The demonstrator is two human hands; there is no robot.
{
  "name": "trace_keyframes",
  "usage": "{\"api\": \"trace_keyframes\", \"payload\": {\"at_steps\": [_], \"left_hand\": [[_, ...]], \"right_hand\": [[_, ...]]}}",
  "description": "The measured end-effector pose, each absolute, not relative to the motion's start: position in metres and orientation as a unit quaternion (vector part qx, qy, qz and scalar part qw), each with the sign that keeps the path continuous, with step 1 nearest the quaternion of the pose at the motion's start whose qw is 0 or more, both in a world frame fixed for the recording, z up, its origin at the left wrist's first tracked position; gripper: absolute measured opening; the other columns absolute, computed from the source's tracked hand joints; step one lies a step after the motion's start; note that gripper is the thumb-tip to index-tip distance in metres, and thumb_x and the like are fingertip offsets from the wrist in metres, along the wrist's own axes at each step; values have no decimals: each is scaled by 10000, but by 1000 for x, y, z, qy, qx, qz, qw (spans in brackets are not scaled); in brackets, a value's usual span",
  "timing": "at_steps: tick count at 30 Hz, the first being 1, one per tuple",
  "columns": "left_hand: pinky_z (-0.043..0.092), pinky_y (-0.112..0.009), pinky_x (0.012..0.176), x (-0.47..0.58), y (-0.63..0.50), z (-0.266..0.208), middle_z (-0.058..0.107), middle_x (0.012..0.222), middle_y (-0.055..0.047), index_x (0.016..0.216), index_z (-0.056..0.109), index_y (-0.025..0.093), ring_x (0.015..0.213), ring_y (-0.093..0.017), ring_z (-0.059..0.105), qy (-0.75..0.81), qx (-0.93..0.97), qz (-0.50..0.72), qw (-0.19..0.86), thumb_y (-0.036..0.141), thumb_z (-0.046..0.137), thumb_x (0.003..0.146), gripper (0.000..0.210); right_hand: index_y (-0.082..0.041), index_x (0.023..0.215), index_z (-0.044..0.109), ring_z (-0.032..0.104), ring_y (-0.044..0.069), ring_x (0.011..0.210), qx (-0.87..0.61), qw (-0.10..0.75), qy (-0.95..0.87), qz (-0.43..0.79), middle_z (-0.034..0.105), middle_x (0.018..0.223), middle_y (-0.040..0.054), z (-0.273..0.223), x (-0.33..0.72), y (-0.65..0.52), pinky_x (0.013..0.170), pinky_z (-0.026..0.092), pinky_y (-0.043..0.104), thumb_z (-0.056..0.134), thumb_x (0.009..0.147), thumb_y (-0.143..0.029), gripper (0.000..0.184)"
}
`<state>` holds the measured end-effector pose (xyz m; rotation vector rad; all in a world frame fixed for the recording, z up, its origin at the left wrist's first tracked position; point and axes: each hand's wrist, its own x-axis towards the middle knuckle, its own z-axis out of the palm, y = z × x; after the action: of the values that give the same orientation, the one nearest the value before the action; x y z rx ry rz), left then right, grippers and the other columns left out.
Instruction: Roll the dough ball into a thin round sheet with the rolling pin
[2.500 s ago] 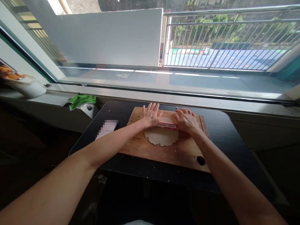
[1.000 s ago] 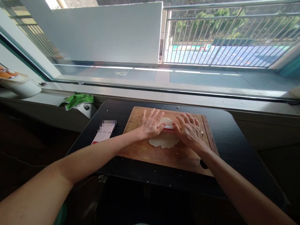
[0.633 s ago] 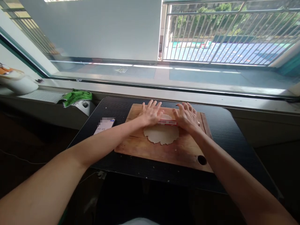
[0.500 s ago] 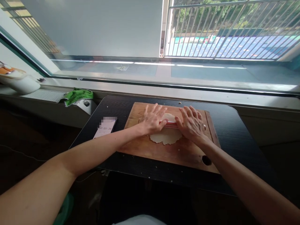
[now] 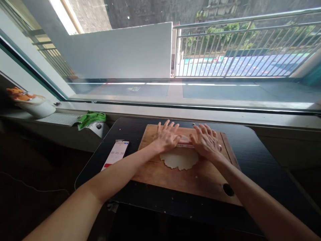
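Note:
A flat, ragged-edged sheet of pale dough (image 5: 179,159) lies on a wooden cutting board (image 5: 173,185). Across its far part runs a pinkish rolling pin (image 5: 186,144), and only its middle shows between my hands. My left hand (image 5: 167,136) lies flat over the pin's left part, fingers spread and pointing away from me. Over the right part rests my right hand (image 5: 206,140), likewise spread, with a ring on one finger. Both palms press from above rather than wrapping round the pin. Its ends are hidden beneath them.
The board sits on a black table (image 5: 250,157). Left of it lies a phone (image 5: 116,154) showing a timer. A green cloth (image 5: 91,117) and a white pot (image 5: 37,106) are on the ledge by the window. Crumbs dot the table's near edge.
Both hands and the rolling pin have moved slightly away from me over the dough, so less dough shows beyond the pin. The camera view has tilted upward.

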<state>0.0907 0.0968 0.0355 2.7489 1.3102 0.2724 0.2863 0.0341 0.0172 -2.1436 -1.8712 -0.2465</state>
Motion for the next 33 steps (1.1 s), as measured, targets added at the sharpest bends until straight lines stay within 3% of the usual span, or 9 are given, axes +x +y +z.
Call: {"api": "trace_keyframes", "payload": {"at_steps": [6,12,14,19,24,28,33], "left_hand": [[190,-612,1240,115,143,53,466,1579,-83,1523,437,200,1534,-299,265,508,855,102,33,434,294,1036,559],[207,-603,1249,93,108,25,455,1585,-61,1516,474,249,1530,-297,285,436,886,155,0,476,301,1022,571],[198,-606,1252,96,114,19,443,1593,-50,1515,479,255,1534,-301,276,427,891,155,10,512,289,1018,592],[150,-614,1253,116,149,45,469,1575,-82,1525,459,197,1546,-307,241,510,853,97,57,493,273,1015,619],[158,-639,1239,104,128,30,412,1612,-83,1550,413,197,1546,-308,237,499,859,70,88,507,228,1021,640],[152,-644,1239,102,123,23,471,1574,-88,1517,463,211,1540,-307,251,488,863,112,65,496,278,1021,601],[151,-633,1243,118,154,41,608,1445,-106,1394,582,175,1525,-310,280,520,841,150,25,382,333,1032,486]], "right_hand": [[-107,1466,495,409,322,1422,-809,142,-569,-25,503,1509,190,43,292,83,1144,323,490,399,985,-436,591],[-222,1385,616,456,308,1416,-765,144,-622,-89,614,1431,122,8,289,40,1148,350,478,418,973,-382,484],[-245,1377,628,444,307,1428,-768,140,-619,-91,605,1444,117,4,292,47,1146,350,486,428,966,-360,471],[-121,1460,536,385,322,1457,-831,112,-545,-14,500,1530,176,46,289,84,1171,279,510,408,977,-353,551],[-176,1450,555,300,306,1502,-808,101,-580,15,491,1548,128,35,286,58,1202,220,500,395,989,-362,522],[-206,1405,598,321,294,1489,-783,117,-610,-33,538,1504,124,26,288,55,1211,198,502,396,992,-334,478],[-137,1486,498,255,309,1515,-809,108,-577,-13,455,1560,158,49,291,98,1205,187,497,425,994,-387,557]]}}
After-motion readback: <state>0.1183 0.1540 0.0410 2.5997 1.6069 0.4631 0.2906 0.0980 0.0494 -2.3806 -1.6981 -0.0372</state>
